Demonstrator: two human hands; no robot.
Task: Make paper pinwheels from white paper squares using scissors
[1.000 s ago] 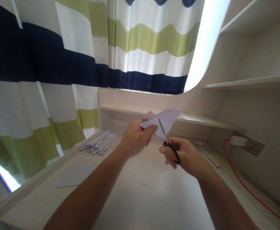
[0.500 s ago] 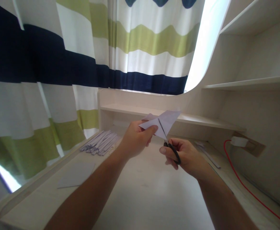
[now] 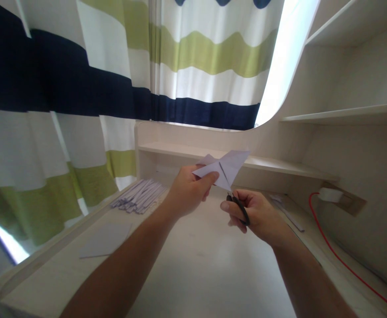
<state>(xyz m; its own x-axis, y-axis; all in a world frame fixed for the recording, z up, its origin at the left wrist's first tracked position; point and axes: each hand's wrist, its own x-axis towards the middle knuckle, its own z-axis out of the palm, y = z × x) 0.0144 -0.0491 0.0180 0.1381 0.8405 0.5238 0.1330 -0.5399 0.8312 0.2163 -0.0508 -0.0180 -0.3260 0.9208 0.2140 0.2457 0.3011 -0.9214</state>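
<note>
My left hand [image 3: 193,185] pinches a folded piece of white paper [image 3: 235,162] between thumb and fingers, above the desk. My right hand [image 3: 246,210] grips a pair of scissors [image 3: 241,211] by the black handles. The blades reach up into the paper; one dark blade lies across its face and the other is mostly hidden behind it. On the desk at the left is a pile of narrow white paper strips [image 3: 140,196], and nearer me lies a flat sheet of white paper [image 3: 105,240].
The white desk [image 3: 200,274] has a low shelf [image 3: 180,150] along its back and a raised left edge. A white plug [image 3: 330,195] with a red cable [image 3: 342,261] sits at the right wall. Another paper strip [image 3: 289,215] lies at the right. Striped curtains [image 3: 209,84] hang behind.
Both hands stay nearly in place. The paper has shifted very slightly against the scissors, and the whole view has moved a little.
</note>
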